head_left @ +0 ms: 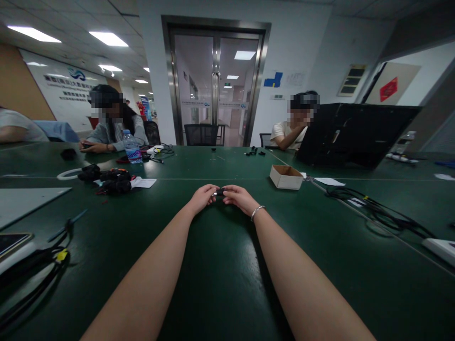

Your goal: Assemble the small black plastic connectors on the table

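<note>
Over the middle of the green table (213,251), both my hands meet at a small black piece with a silver metal end (220,192). My left hand (202,199) pinches the silver end between thumb and fingers. The black end is gripped by the fingertips of my right hand (242,198), whose wrist wears a silver bracelet (257,213). Fingers cover much of the piece, and it is too small to tell its exact kind.
An open cardboard box (286,179) stands right of my hands, before a black monitor (355,135). Black cables (377,208) lie at right, with others (53,265) at left. A water bottle (132,148) stands near bundled black items (113,179). Other people sit across the table.
</note>
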Demonstrator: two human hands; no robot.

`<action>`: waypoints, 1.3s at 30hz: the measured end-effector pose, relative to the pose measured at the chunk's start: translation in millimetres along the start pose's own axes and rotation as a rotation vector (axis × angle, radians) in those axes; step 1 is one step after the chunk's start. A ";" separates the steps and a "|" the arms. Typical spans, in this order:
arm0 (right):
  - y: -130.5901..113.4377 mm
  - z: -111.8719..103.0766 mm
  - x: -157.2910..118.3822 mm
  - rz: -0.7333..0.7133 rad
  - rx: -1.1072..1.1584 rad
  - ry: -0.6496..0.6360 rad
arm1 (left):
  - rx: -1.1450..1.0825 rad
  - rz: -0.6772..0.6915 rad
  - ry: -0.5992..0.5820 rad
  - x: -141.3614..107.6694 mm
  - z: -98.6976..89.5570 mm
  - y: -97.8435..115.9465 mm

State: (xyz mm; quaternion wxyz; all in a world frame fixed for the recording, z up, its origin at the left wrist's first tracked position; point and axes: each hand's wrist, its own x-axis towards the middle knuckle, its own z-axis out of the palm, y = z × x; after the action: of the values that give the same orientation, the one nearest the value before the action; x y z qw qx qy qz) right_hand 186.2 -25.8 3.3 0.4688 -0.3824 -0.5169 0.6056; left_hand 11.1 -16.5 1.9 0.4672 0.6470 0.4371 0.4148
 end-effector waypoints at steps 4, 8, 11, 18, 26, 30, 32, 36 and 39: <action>0.4 -0.6 0.8 0.000 0.005 0.003 | -0.015 -0.011 0.020 -0.3 0.3 -0.2; 0.8 -0.9 1.1 -0.005 -0.001 0.000 | -0.025 -0.014 0.003 -0.4 1.0 0.2; 1.7 -1.5 1.6 -0.012 0.003 -0.006 | -0.023 -0.018 0.029 -0.9 1.0 1.5; 3.6 -2.4 3.3 -0.018 0.013 -0.006 | -0.004 0.012 0.013 -1.0 0.5 -0.3; 1.5 -0.8 1.4 -0.015 0.007 -0.002 | 0.011 -0.017 0.014 -1.1 1.1 1.8; 2.4 -1.1 2.2 -0.009 0.006 -0.002 | 0.030 -0.006 -0.023 -1.2 1.0 1.7; 2.8 -1.6 2.5 -0.011 0.015 0.008 | 0.025 -0.008 -0.020 -1.1 1.1 1.7; 2.6 -2.4 2.4 -0.012 0.013 -0.010 | 0.017 -0.016 -0.030 -0.7 1.4 1.1; 2.2 -2.3 2.2 -0.010 0.006 -0.013 | 0.037 -0.001 -0.018 -0.6 1.0 -0.5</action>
State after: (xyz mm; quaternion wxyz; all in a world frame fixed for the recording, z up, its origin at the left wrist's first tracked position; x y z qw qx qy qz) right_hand 187.4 -23.1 0.8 0.4699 -0.3744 -0.5199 0.6073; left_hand 11.8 -17.2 1.2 0.4593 0.6590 0.4407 0.4007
